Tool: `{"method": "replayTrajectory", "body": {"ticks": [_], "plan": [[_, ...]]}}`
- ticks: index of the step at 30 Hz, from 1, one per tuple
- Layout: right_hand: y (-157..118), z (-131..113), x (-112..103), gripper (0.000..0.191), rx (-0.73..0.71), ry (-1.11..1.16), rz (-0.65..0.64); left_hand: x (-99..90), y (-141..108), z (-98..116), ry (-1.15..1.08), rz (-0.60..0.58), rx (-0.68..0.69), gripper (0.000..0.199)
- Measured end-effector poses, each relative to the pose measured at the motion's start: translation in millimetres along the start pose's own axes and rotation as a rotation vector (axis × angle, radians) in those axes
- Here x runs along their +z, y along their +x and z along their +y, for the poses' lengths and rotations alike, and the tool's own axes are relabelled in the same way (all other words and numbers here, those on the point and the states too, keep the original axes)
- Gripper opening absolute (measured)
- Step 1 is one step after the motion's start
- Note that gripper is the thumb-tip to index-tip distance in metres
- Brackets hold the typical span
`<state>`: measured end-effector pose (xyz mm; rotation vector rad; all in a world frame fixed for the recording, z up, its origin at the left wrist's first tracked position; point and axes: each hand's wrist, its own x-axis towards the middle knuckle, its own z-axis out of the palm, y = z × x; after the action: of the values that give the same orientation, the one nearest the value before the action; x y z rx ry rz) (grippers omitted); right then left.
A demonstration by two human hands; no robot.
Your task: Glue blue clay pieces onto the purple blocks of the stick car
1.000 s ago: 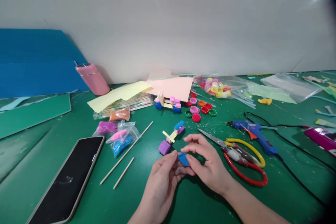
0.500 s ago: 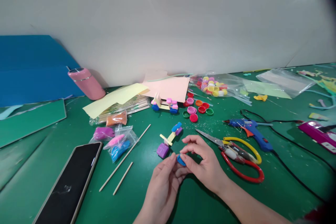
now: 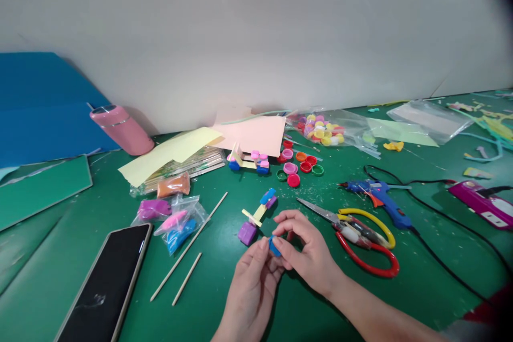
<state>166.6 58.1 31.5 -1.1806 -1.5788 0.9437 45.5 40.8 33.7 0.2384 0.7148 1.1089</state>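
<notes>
A small lump of blue modelling clay [image 3: 274, 246] is pinched between the fingertips of both hands, low in the middle of the view. My left hand [image 3: 251, 284] is closed on it from the left, palm partly up. From the right, my right hand [image 3: 311, 257] presses it with thumb and fingers. Just beyond the fingers sits a small model [image 3: 260, 212] of pale sticks with purple and blue clay pieces. Behind it stands a second small model [image 3: 249, 162] with pink and blue pieces.
Right of my hands lie scissors [image 3: 360, 232] and a blue glue gun [image 3: 379, 195] with its cord. Bottle caps [image 3: 294, 179] lie behind. To the left are wooden sticks [image 3: 191, 246], bagged clay [image 3: 176, 224], a phone [image 3: 106, 283] and a pink tumbler [image 3: 122, 129].
The view has shifted slightly, so the table's things sit a little further left. Both hands keep hold of the blue clay, which appears slightly turned between the fingers.
</notes>
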Motion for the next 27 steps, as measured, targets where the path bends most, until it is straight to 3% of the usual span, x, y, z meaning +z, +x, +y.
{"method": "replayTrajectory", "body": {"ticks": [5,14,22,27], "plan": [[0,0,-2,0.009,0.021,0.022,0.000,1.2,1,0,0.026,-0.016,-0.010,0.016],[2,-3,-4,0.008,-0.080,-0.072,0.007,0.0,-1,1,0.016,0.043,-0.004,0.016],[10,-15,-22,0.019,-0.201,-0.223,-0.268,-2.2,-4,1,0.351,-0.001,0.078,0.011],[6,-16,-19,0.024,-0.094,-0.117,-0.247,-1.8,-3,2,0.385,0.003,0.068,0.016]]}}
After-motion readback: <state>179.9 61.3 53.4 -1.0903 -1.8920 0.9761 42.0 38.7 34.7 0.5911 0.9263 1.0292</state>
